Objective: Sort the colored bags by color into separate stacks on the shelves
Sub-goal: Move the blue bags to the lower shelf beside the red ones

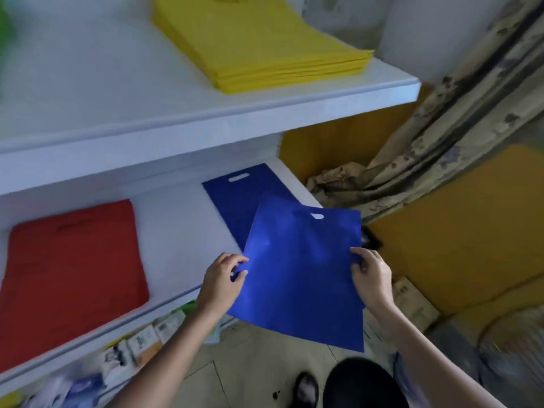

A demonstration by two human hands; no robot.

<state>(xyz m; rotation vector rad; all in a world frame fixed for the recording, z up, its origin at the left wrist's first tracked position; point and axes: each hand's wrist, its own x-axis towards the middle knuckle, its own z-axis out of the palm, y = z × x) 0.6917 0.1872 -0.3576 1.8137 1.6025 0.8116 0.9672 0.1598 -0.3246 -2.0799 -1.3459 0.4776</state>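
I hold a flat blue bag with a cut-out handle in front of the middle shelf. My left hand pinches its left edge and my right hand pinches its right edge. Its far end overlaps a darker blue bag lying flat at the right end of that shelf. A stack of red bags lies at the left of the same shelf. A stack of yellow bags rests on the upper shelf.
A green blur shows at the upper shelf's left edge. Below the middle shelf lie small printed packets. To the right are yellow-brown cartons, crumpled paper and a stained wall strip. My shoe stands on the tiled floor.
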